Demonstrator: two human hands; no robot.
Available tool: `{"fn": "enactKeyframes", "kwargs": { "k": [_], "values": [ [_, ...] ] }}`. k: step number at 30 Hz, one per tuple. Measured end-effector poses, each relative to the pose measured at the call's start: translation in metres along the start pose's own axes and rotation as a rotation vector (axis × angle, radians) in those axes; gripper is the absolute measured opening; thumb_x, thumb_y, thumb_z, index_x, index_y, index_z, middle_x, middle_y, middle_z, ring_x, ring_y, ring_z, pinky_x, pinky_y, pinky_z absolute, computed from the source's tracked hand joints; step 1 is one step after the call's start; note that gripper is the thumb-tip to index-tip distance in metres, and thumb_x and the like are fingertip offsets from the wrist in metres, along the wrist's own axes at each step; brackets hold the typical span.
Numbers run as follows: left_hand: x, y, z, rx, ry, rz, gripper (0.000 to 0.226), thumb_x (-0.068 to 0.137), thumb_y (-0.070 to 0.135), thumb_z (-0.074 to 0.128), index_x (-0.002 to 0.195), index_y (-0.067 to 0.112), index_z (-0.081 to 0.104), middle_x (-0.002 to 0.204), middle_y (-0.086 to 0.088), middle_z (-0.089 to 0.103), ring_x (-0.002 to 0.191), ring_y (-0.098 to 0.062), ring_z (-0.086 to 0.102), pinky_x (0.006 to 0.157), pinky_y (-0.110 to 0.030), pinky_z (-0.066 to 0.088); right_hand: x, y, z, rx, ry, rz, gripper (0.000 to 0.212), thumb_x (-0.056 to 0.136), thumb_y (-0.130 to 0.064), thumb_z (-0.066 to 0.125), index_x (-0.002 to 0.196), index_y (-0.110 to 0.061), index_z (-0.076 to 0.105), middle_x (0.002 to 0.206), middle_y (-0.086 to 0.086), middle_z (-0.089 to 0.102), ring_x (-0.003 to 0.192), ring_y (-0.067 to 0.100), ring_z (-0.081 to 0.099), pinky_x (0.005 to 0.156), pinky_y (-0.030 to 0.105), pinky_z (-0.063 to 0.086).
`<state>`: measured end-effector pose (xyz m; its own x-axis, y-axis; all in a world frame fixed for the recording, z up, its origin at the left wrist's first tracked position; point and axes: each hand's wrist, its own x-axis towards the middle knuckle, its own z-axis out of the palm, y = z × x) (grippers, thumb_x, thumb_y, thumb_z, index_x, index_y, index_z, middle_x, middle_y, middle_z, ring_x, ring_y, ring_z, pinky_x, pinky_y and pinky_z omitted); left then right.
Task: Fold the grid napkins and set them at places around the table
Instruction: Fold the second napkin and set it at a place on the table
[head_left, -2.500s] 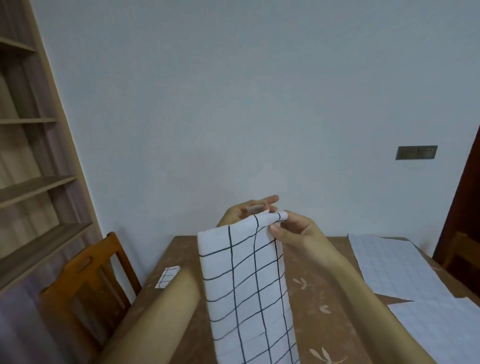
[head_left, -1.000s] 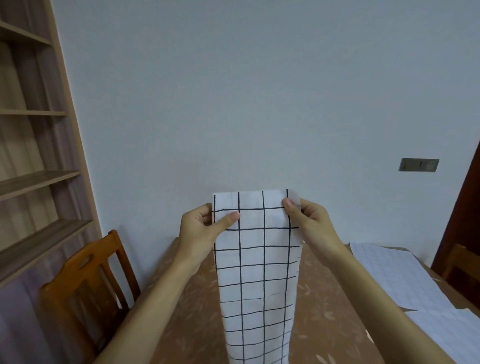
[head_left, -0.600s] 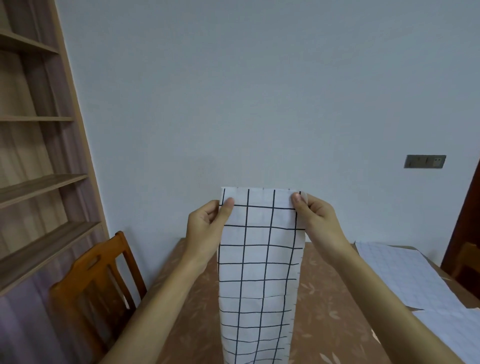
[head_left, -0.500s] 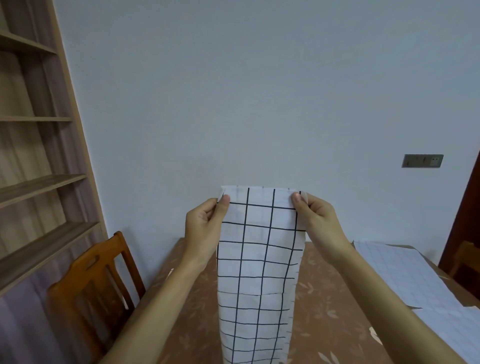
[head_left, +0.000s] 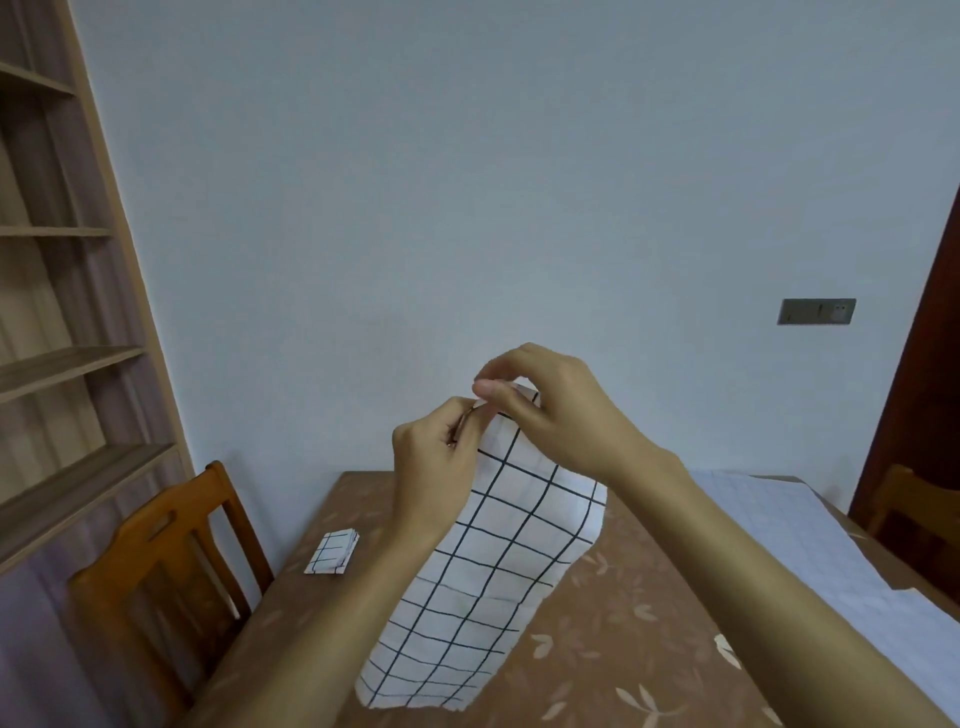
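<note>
A white napkin with a black grid hangs in the air over the brown leaf-patterned table, folded into a long strip. My left hand and my right hand both pinch its top edge, close together, with the two upper corners brought side by side. A small folded grid napkin lies on the table at the left edge, by the wooden chair.
A wooden chair stands at the table's left side and another chair at the far right. Pale grid sheets cover the table's right part. Wooden shelves line the left wall.
My hands have come together, bringing the strip's two top corners side by side, so the napkin narrows and twists. The view has tilted down; the small folded napkin shows again.
</note>
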<state>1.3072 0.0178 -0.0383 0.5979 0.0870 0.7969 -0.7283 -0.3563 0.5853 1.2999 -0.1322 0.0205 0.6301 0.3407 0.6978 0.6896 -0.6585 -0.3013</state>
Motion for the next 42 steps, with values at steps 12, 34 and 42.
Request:
{"fn": "enactKeyframes", "kwargs": {
  "k": [12, 34, 42],
  "values": [
    [-0.029, -0.036, -0.003, 0.058, -0.099, -0.066, 0.030, 0.094, 0.032, 0.065, 0.068, 0.021, 0.055, 0.052, 0.009, 0.027, 0.050, -0.010, 0.024, 0.046, -0.019, 0.023, 0.007, 0.034, -0.013, 0.049, 0.218, 0.159, 0.017, 0.099, -0.026, 0.060, 0.092, -0.014, 0.070, 0.090, -0.003, 0.073, 0.082, 0.010, 0.064, 0.070, 0.010, 0.044],
    [-0.049, -0.100, -0.049, 0.144, -0.345, -0.422, 0.019, 0.070, 0.025, 0.090, 0.078, 0.031, 0.074, 0.083, 0.012, 0.071, 0.080, 0.007, 0.062, 0.072, -0.007, 0.047, -0.033, 0.109, -0.050, 0.165, 0.500, 0.463, 0.018, 0.100, -0.026, 0.058, 0.091, -0.014, 0.069, 0.086, 0.001, 0.069, 0.076, 0.011, 0.059, 0.069, 0.018, 0.043],
    [-0.037, -0.063, 0.010, -0.079, -0.609, -0.424, 0.054, 0.073, 0.056, 0.082, 0.120, 0.035, 0.066, 0.120, 0.016, 0.071, 0.115, 0.002, 0.063, 0.100, -0.021, 0.050, -0.020, 0.061, -0.018, 0.182, 0.270, 0.237, 0.014, 0.097, -0.019, 0.063, 0.086, -0.014, 0.070, 0.083, -0.001, 0.073, 0.072, 0.007, 0.061, 0.067, 0.014, 0.043]
  ]
}}
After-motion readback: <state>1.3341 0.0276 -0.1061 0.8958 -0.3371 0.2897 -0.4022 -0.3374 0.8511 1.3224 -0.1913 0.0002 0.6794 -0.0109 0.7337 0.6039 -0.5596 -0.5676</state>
